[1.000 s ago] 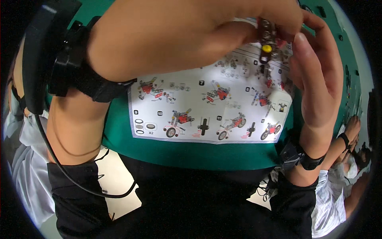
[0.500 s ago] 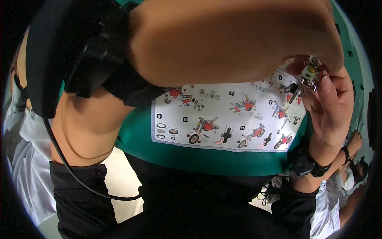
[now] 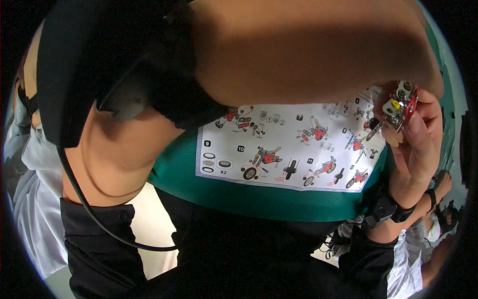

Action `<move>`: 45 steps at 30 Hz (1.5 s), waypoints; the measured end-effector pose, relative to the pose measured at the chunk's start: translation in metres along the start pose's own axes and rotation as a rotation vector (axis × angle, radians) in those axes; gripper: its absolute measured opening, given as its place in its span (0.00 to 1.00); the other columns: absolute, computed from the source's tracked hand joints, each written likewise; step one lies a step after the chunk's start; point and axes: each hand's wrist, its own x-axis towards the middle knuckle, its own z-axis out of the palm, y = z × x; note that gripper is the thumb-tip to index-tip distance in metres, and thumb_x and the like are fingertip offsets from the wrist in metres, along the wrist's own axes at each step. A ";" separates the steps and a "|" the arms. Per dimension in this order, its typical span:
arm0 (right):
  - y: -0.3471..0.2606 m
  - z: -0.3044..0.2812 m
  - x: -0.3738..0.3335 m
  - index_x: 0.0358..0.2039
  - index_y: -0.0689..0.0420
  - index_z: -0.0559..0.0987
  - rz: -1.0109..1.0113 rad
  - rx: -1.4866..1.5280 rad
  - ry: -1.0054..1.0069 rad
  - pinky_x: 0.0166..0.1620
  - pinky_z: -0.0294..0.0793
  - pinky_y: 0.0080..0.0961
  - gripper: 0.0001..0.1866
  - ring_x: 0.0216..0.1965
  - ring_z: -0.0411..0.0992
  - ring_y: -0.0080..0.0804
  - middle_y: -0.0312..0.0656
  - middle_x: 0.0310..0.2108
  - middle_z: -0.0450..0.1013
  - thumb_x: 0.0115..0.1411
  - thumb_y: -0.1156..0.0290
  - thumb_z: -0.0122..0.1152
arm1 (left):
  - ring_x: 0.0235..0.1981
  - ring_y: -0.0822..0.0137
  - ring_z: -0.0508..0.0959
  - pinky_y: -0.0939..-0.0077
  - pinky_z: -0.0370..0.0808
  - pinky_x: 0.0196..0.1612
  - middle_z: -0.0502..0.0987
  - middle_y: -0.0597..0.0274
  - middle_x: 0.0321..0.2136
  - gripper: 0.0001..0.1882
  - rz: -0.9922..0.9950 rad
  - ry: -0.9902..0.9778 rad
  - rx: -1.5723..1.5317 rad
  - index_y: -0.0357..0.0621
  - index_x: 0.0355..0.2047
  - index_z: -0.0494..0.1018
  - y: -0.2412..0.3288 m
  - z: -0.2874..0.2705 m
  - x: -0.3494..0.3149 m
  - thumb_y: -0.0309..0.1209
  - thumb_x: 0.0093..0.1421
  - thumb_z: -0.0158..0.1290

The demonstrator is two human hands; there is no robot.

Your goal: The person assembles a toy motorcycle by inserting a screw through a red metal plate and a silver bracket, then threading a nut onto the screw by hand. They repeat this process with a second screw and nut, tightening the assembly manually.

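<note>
On the right, my right hand [image 3: 419, 142] grips a small partly built model motorcycle [image 3: 397, 105] of metal plates, bolts and red parts, with a yellow piece on top. Thumb and fingers close round its lower and right side. My left forearm [image 3: 308, 55] crosses the top of the view very near the camera. Its far end, my left hand [image 3: 429, 74], bends down over the model, and its fingers are hidden. Under the arm lies a white instruction sheet [image 3: 259, 180] with drawn steps of a red motorcycle.
The sheet rests on a green table [image 3: 239, 199] with a curved near edge. A black cable [image 3: 94, 222] hangs at the left by my upper arm. Another person's arm with a black wristband [image 3: 432, 199] shows at the far right. White clothing [image 3: 37, 214] shows at the far left.
The model has moved slightly right and down and is turned, so more of its top and red side shows. My left forearm has shifted right. The sheet appears slightly farther right.
</note>
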 end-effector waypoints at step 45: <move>0.005 0.003 0.003 0.58 0.66 0.66 0.092 0.362 0.244 0.20 0.49 0.13 0.25 0.19 0.56 0.12 0.33 0.29 0.67 0.62 0.72 0.58 | 0.13 0.57 0.69 0.68 0.64 0.18 0.67 0.58 0.13 0.18 -0.198 -0.392 -0.135 0.40 0.26 0.74 0.015 -0.035 0.008 0.43 0.54 0.66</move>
